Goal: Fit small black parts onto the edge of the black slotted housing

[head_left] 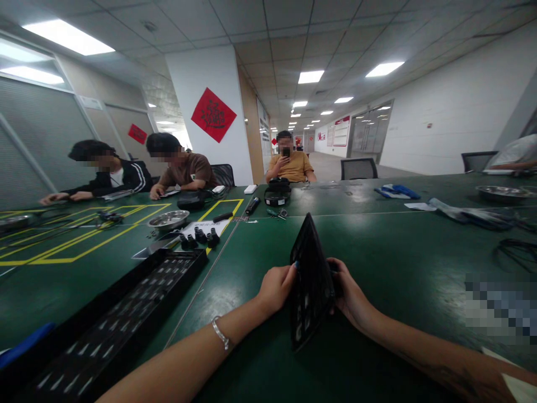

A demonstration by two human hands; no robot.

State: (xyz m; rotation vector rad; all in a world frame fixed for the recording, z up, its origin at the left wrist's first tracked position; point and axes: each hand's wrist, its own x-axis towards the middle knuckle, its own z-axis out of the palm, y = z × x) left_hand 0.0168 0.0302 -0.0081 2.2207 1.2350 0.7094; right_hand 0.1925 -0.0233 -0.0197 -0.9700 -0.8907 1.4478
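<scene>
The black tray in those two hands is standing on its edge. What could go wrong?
The black tray is tilted steeply between the left hand and right hand, so the small pale bits in its slots might slide out onto the green table. It seems held only at its sides, so it could also slip and fall flat.

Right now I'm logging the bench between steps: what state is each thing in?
small black tray, stood on edge, tilted, held from both sides
left hand, grip shut on the small black tray
right hand, grip shut on the small black tray
long black tray, flat on the green table, slots hold small pale parts
metal bowl, upright on the table, untouched
</scene>
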